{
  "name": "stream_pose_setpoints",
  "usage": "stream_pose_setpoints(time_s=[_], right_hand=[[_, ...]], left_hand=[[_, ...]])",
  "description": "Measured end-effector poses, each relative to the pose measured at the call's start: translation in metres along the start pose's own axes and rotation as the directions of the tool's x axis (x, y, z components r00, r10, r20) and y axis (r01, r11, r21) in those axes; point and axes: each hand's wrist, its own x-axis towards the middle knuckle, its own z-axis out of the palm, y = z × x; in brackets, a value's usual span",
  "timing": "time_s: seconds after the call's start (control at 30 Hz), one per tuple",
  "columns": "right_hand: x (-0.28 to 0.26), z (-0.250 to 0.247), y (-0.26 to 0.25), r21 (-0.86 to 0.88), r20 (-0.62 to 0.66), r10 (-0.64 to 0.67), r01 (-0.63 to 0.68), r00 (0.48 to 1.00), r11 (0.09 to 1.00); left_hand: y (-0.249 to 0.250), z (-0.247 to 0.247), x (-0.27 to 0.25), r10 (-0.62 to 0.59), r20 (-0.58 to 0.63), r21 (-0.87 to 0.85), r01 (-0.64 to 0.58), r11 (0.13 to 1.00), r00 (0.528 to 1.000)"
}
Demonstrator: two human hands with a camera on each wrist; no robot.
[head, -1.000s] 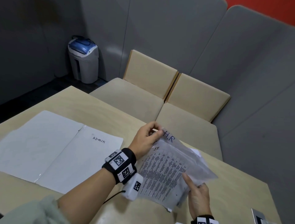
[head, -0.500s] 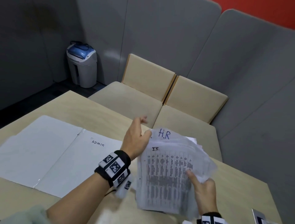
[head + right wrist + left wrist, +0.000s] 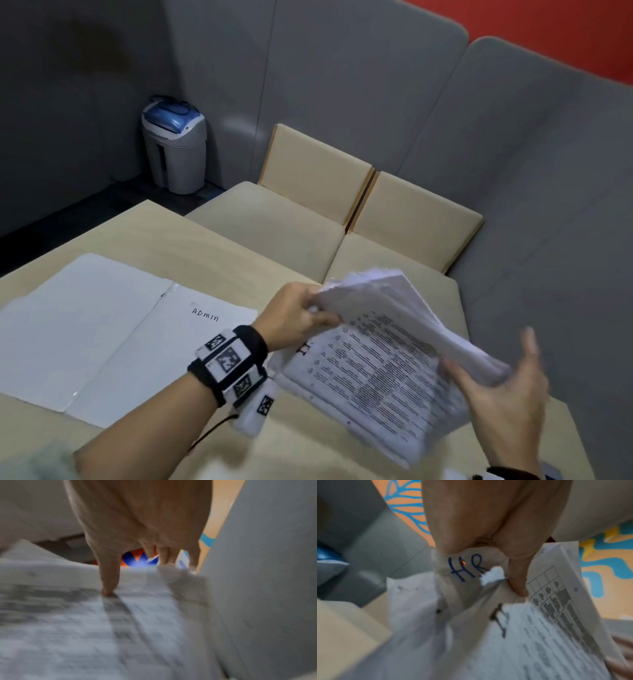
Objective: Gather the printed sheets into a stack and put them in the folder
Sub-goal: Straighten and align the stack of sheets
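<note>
A stack of printed sheets point(image 3: 376, 370) is held tilted above the table's right part, its upper sheets fanned and bent. My left hand point(image 3: 318, 308) grips its top left corner; in the left wrist view the left hand point(image 3: 479, 547) pinches a corner marked "HR" and the thumb lies on a printed sheet point(image 3: 539, 635). My right hand point(image 3: 503, 387) is at the stack's right edge with fingers spread and blurred. Its thumb point(image 3: 108, 588) presses on the top sheet point(image 3: 68, 622). The white folder point(image 3: 85, 325) lies open at the left, with a sheet marked "ADMIN" point(image 3: 164, 353) in its right half.
The beige table point(image 3: 191, 250) ends just beyond the stack, with two beige seats point(image 3: 274, 229) behind it. A grey and blue bin point(image 3: 174, 144) stands on the floor at the back left. Grey padded walls point(image 3: 513, 171) close in the right side.
The stack has been lifted and tilted, and its upper sheets have fanned out. My left hand closed on the top left corner. My right hand slid right and spread its fingers.
</note>
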Motion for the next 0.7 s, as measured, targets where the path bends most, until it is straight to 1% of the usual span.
stream_pose_setpoints(time_s=[0.03,0.07,0.1,0.13,0.17,0.2,0.23,0.27,0.33,0.37,0.43,0.5,0.53,0.57,0.6,0.63,0.67,0.7], right_hand=[[0.000,-0.001,0.011,0.088,0.052,0.123,-0.128,0.991,0.988],[0.000,0.001,0.023,0.258,0.148,0.192,-0.226,0.970,0.940],[-0.001,0.005,0.031,0.451,0.260,0.213,-0.313,0.942,0.836],[-0.006,0.010,0.034,0.573,0.381,0.232,-0.425,0.895,0.700],[-0.011,0.015,0.034,0.620,0.489,0.235,-0.524,0.840,0.584],[-0.017,0.021,0.033,0.614,0.565,0.235,-0.594,0.791,0.520],[-0.023,0.026,0.030,0.582,0.609,0.234,-0.627,0.758,0.518],[-0.029,0.031,0.030,0.563,0.608,0.250,-0.632,0.753,0.532],[-0.035,0.041,0.028,0.559,0.518,0.293,-0.577,0.804,0.595],[-0.038,0.044,0.024,0.560,0.465,0.312,-0.548,0.828,0.621],[-0.044,0.050,0.019,0.551,0.398,0.347,-0.524,0.849,0.649],[-0.051,0.057,0.019,0.521,0.356,0.396,-0.532,0.846,0.668],[-0.054,0.062,0.025,0.480,0.346,0.427,-0.549,0.835,0.684],[-0.056,0.068,0.036,0.421,0.367,0.466,-0.590,0.805,0.689],[-0.063,0.074,0.037,0.348,0.406,0.517,-0.651,0.754,0.675],[-0.065,0.080,0.037,0.319,0.403,0.567,-0.691,0.719,0.649],[-0.068,0.085,0.038,0.320,0.372,0.588,-0.693,0.719,0.646],[-0.068,0.088,0.037,0.338,0.372,0.605,-0.710,0.704,0.618]], left_hand=[[-0.005,-0.005,-0.003,-0.038,0.028,-0.115,0.041,0.993,0.999],[-0.009,-0.010,-0.007,-0.066,0.060,-0.211,0.077,0.974,0.996],[-0.015,-0.015,-0.009,-0.092,0.080,-0.286,0.111,0.952,0.993],[-0.020,-0.019,-0.012,-0.109,0.094,-0.343,0.134,0.930,0.990],[-0.027,-0.020,-0.013,-0.120,0.107,-0.383,0.153,0.911,0.987],[-0.032,-0.020,-0.014,-0.131,0.112,-0.409,0.166,0.897,0.985],[-0.036,-0.018,-0.016,-0.147,0.106,-0.435,0.179,0.882,0.983],[-0.040,-0.016,-0.018,-0.172,0.093,-0.462,0.195,0.865,0.981],[-0.048,-0.013,-0.023,-0.228,0.046,-0.494,0.220,0.841,0.973],[-0.053,-0.010,-0.025,-0.245,0.021,-0.478,0.225,0.849,0.969],[-0.067,-0.005,-0.028,-0.275,-0.022,-0.435,0.238,0.868,0.961],[-0.081,0.000,-0.031,-0.294,-0.060,-0.391,0.249,0.886,0.954],[-0.085,0.002,-0.031,-0.291,-0.073,-0.351,0.249,0.903,0.954],[-0.089,0.004,-0.032,-0.291,-0.081,-0.297,0.255,0.920,0.953],[-0.092,0.007,-0.032,-0.295,-0.091,-0.238,0.267,0.934,0.951],[-0.095,0.008,-0.033,-0.310,-0.119,-0.186,0.285,0.940,0.943],[-0.097,0.007,-0.032,-0.325,-0.145,-0.151,0.303,0.941,0.935],[-0.101,0.007,-0.031,-0.319,-0.157,-0.124,0.301,0.945,0.935]])
